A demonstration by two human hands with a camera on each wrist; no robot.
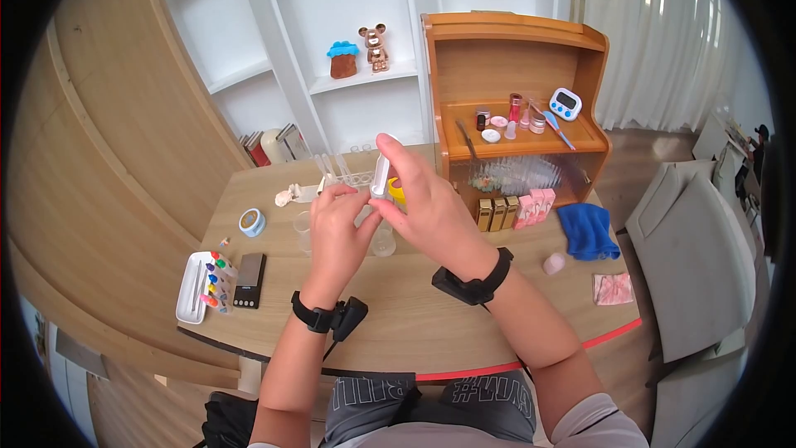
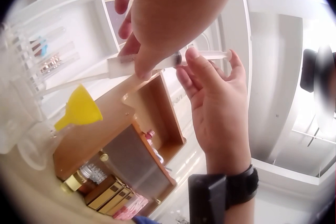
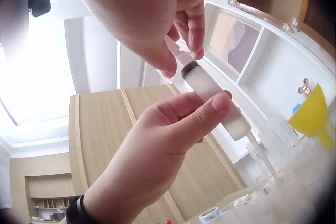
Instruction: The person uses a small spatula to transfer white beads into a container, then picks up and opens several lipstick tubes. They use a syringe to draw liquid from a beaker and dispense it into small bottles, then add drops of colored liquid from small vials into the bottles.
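A large plastic syringe (image 3: 203,81) with whitish contents and a dark plunger seal is held between my two hands above the table. My left hand (image 1: 334,232) pinches its barrel between thumb and fingers. My right hand (image 1: 435,211) grips the plunger end, one finger against the tip of the rod (image 2: 214,55). From the syringe nozzle a thin clear tube (image 3: 265,160) runs down toward clear vessels on the table. A yellow funnel (image 2: 81,109) sits in a clear flask (image 2: 37,148) close to the tube. In the head view, the hands hide most of the barrel.
Clear test tubes in a rack (image 1: 352,178) stand behind the hands. To the left are a blue-labelled jar (image 1: 252,222), a black scale (image 1: 250,280) and a white tray (image 1: 189,303). At right are a wooden cabinet (image 1: 518,29), gold boxes (image 1: 497,214) and a blue cloth (image 1: 587,232).
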